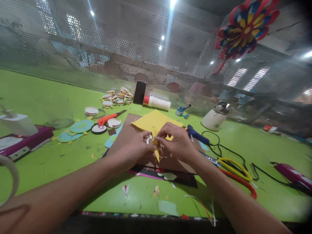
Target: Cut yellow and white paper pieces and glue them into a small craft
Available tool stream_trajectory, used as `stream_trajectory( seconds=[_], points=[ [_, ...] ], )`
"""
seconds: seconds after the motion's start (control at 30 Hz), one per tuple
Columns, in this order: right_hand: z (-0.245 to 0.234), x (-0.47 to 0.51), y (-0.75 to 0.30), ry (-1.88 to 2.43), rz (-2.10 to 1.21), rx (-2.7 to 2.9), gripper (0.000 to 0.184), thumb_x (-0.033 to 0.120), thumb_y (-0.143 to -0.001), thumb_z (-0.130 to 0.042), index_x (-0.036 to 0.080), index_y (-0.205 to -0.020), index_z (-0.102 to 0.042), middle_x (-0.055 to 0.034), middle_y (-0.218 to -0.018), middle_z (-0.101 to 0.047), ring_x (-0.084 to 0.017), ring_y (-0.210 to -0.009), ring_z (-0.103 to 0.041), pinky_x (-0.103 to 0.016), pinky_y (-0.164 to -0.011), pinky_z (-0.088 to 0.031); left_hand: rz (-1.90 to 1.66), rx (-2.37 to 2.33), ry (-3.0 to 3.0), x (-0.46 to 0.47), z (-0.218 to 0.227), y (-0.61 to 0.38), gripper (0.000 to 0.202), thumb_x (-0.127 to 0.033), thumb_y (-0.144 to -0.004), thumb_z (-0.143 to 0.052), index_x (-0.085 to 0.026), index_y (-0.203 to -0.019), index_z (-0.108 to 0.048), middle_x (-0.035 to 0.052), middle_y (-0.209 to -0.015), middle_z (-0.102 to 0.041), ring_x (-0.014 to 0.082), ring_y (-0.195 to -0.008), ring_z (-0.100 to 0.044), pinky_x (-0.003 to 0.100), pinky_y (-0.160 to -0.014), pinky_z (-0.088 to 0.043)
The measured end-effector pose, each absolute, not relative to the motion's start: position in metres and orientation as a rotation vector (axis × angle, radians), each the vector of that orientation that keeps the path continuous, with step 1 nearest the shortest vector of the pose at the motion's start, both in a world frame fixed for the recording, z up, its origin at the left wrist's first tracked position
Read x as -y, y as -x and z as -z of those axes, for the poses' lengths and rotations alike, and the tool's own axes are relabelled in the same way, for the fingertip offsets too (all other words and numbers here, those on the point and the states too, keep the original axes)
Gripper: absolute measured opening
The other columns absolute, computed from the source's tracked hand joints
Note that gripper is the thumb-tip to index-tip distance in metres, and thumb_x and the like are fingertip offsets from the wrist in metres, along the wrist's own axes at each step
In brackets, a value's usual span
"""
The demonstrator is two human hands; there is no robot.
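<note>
Close together over the brown board [119,143], both of my hands work on a small piece of yellow paper [157,155] that ends in a downward point. My left hand [140,144] is closed on its left side, with a small white curved piece [149,139] showing by the fingers. From the right, my right hand [176,138] pinches the yellow paper between thumb and fingertips. Just behind the hands lies a larger yellow sheet [156,118] on the board. The fingers partly hide the small pieces between them.
Orange-handled scissors [107,119] and blue paper discs [81,126] lie left. A blue glue gun [197,135], yellow-and-red-handled scissors [234,169] and a black cord lie right. A phone [139,92], white tube [158,103] and white jug [216,117] stand or lie behind. Paper scraps litter the front.
</note>
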State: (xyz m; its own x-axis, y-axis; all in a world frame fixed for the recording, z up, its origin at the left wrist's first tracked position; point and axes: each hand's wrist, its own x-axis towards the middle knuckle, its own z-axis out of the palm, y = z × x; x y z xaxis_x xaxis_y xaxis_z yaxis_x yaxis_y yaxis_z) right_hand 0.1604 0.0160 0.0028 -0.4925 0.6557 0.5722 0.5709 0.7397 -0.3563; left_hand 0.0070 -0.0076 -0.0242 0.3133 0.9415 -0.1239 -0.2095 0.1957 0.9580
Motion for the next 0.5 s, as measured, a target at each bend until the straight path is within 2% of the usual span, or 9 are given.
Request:
stream_trajectory(
  seconds=[0.27, 0.5],
  points=[
    [-0.0075, -0.0136, -0.1648, 0.962, -0.269, 2.171, 0.01, 0.012, -0.078, -0.064, 0.017, -0.068, -0.062, -0.0012, -0.069, -0.062, -0.013, -0.063, -0.054, -0.026, -0.059, -0.042, -1.001, -0.839, -0.968, 0.007, 0.0241, -0.0076, 0.032, -0.001, -0.061, -0.062, -0.016, -0.088, -0.053, -0.0046, -0.057, -0.053, 0.0112, -0.047, -0.054, 0.027, -0.054, -0.048],
    [-0.0071, -0.0111, -0.1646, 1.086, -0.429, 2.12, 0.009, 0.014, -0.077, -0.063, 0.015, -0.069, -0.065, -0.0012, -0.063, -0.066, -0.012, -0.057, -0.055, -0.024, -0.055, -0.043, -1.003, -0.831, -0.917, 0.0073, 0.0188, -0.0069, 0.038, 0.003, -0.061, -0.056, -0.014, -0.095, -0.052, -0.0007, -0.066, -0.058, 0.0126, -0.055, -0.061, 0.026, -0.058, -0.05]
  ],
)
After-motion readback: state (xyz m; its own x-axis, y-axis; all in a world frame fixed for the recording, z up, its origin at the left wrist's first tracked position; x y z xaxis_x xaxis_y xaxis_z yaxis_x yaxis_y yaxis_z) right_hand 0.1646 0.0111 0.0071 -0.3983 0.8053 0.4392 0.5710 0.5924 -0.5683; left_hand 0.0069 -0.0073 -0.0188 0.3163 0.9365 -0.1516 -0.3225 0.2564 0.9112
